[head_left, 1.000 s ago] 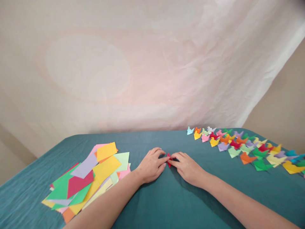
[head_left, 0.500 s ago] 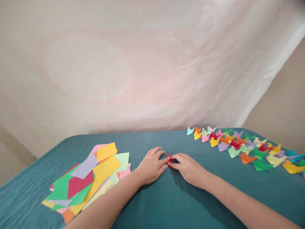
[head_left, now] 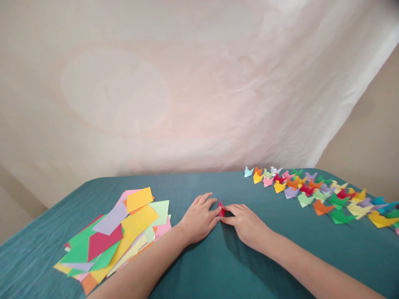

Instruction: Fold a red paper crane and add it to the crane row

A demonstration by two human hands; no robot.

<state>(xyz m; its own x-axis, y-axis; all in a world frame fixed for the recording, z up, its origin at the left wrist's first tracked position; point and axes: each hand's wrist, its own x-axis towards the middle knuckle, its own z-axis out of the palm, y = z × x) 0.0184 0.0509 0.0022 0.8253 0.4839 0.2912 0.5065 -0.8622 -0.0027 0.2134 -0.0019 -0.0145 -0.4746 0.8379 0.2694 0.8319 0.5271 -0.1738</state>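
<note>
A small piece of red folded paper (head_left: 222, 210) is between my two hands, at the middle of the dark green cloth. My left hand (head_left: 200, 218) has its index finger and thumb closed on the paper's left side, while its other fingers stretch forward. From the right, my right hand (head_left: 245, 222) pinches the same paper between thumb and fingers. The fingertips hide part of the folds, and a pointed tip shows above them.
On the left lies a loose pile of coloured paper sheets (head_left: 140, 220), partly behind my left forearm. Several folded paper birds (head_left: 322, 207) stand in rows on the right. Green cloth (head_left: 199, 270) covers the table, with a pale hanging sheet (head_left: 199, 104) behind its far edge.
My left index finger has drawn back slightly, so more of the red paper shows. Both hands stay in nearly the same place.
</note>
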